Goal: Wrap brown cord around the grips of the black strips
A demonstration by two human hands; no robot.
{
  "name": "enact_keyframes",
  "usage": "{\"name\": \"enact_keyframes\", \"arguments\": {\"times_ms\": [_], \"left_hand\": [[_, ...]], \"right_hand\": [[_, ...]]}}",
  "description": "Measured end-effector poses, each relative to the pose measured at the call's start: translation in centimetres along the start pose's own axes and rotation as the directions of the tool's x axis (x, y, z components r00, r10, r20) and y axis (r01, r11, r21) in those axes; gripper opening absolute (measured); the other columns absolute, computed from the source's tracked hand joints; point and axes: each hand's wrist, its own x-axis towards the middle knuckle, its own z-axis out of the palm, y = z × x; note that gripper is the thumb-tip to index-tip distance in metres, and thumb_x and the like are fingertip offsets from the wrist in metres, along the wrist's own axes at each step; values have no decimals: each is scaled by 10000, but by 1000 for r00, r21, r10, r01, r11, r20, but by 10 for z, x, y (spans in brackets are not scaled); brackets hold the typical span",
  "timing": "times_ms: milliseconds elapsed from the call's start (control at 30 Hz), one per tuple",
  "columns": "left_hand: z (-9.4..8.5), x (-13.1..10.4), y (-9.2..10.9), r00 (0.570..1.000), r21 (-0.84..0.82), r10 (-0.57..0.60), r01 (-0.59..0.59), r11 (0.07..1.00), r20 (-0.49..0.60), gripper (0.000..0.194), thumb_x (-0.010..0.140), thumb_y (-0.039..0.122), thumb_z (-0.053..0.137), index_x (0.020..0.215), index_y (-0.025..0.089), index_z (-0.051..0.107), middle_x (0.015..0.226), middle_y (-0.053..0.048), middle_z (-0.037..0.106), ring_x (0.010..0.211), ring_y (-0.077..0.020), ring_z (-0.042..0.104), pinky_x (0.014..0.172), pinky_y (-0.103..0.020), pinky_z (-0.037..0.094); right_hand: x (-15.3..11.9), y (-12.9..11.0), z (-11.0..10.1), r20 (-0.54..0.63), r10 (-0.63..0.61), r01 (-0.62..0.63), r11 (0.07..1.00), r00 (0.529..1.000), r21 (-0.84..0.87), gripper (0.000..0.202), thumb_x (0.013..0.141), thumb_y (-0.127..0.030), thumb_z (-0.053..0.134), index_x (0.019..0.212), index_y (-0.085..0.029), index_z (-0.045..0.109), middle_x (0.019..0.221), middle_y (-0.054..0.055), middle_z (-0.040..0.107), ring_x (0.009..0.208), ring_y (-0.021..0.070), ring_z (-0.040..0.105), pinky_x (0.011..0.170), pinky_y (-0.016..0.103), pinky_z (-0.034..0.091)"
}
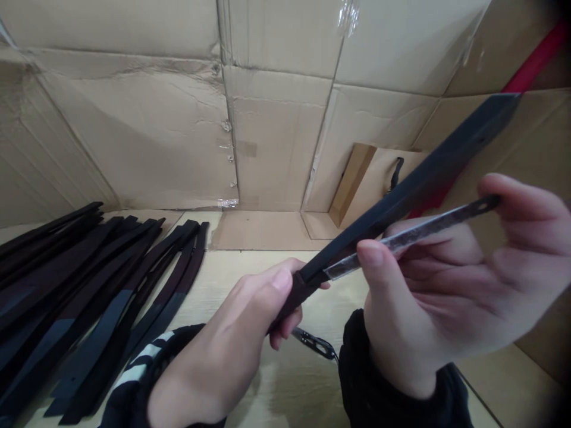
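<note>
My left hand (250,327) is closed around the lower end of a long, dark plastic strip (401,190). The strip slants up to the right and ends in an angled tip. Between thumb and fingers of my right hand (464,291) is a slim, flat, partly see-through tool (428,232) with a dark end that has a hole in it; its exact kind is unclear. The tool's lower tip lies against or very near the strip, just beyond my left hand. Under my hands, a black piece with slots (314,343) rests on the table, partly hidden.
Several dark curved strips (107,297) lie in a pile on the pale table (285,392) at left. Cardboard walls (276,137) stand around the back and sides. A brown paper bag (354,184) with a black handle stands behind the strip, near something red (535,56).
</note>
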Motion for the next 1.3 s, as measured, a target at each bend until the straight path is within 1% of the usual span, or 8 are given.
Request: {"name": "enact_keyframes", "arguments": {"times_ms": [267, 400, 600, 767, 933, 1067, 1200, 1300], "left_hand": [[3, 10, -2, 986, -247, -137, 156, 956, 91, 429, 948, 477, 247, 906, 220, 588, 629, 41, 458, 572, -114, 398, 590, -255, 366], [3, 11, -5, 991, -343, -98, 125, 931, 95, 379, 933, 453, 328, 783, 199, 567, 621, 44, 448, 545, -98, 358, 522, -230, 326], [1, 11, -10, 989, -424, -46, 101, 900, 139, 379, 926, 419, 344, 830, 178, 621, 612, 41, 422, 527, -83, 314, 486, -223, 259], [2, 10, -4, 978, -457, -105, 177, 872, 179, 378, 917, 450, 371, 786, 174, 594, 632, 39, 409, 528, -74, 297, 474, -220, 223], [4, 8, -1, 985, -424, -67, 129, 896, 158, 382, 882, 539, 421, 818, 186, 553, 630, 44, 418, 522, -75, 310, 453, -215, 221], [4, 8, -3, 987, -405, -55, 113, 907, 151, 398, 885, 551, 415, 831, 177, 537, 603, 46, 401, 530, -81, 308, 457, -217, 218], [4, 9, -3, 987, -413, -45, 105, 905, 153, 397, 868, 558, 448, 835, 172, 538, 642, 42, 398, 534, -72, 314, 451, -213, 209], [4, 9, -2, 990, -403, -49, 98, 910, 132, 388, 877, 543, 445, 804, 171, 530, 655, 45, 393, 525, -64, 312, 446, -210, 212]], "right_hand": [[1, 7, -3, 67, -94, 94, 996, 993, 1, 691, 571, -45, 788, 1137, -321, 504, 1238, -8, 404, 558, 18, 563, 290, 131, 398], [0, 7, -1, 42, -87, 88, 996, 995, -7, 685, 579, -44, 782, 1142, -309, 497, 1230, 3, 397, 571, 21, 557, 289, 132, 374], [-2, 5, -1, 13, -69, 69, 996, 998, -50, 691, 531, -11, 792, 1095, -301, 518, 1200, 1, 415, 541, 20, 494, 277, 131, 360], [-3, 3, 1, -29, -78, 78, 997, 997, 18, 717, 500, 56, 780, 1068, -306, 533, 1152, -14, 406, 560, 15, 504, 269, 108, 352], [-5, -3, 4, -52, -80, 83, 995, 995, 56, 700, 540, 58, 764, 1068, -323, 509, 1148, -20, 406, 547, 15, 547, 308, 117, 444], [-7, -6, 4, -66, -72, 77, 993, 995, 87, 672, 558, 50, 760, 1059, -328, 520, 1167, -26, 419, 497, 6, 536, 292, 133, 440], [-5, -5, 1, -47, 21, -17, 996, 999, 93, 550, 603, -14, 755, 1043, -276, 555, 1164, -7, 435, 512, 16, 537, 287, 147, 419], [-3, -4, -1, -78, 80, -75, 995, 994, 63, 444, 645, -65, 737, 1014, -246, 571, 1156, 9, 459, 549, 35, 556, 356, 160, 472]]}}
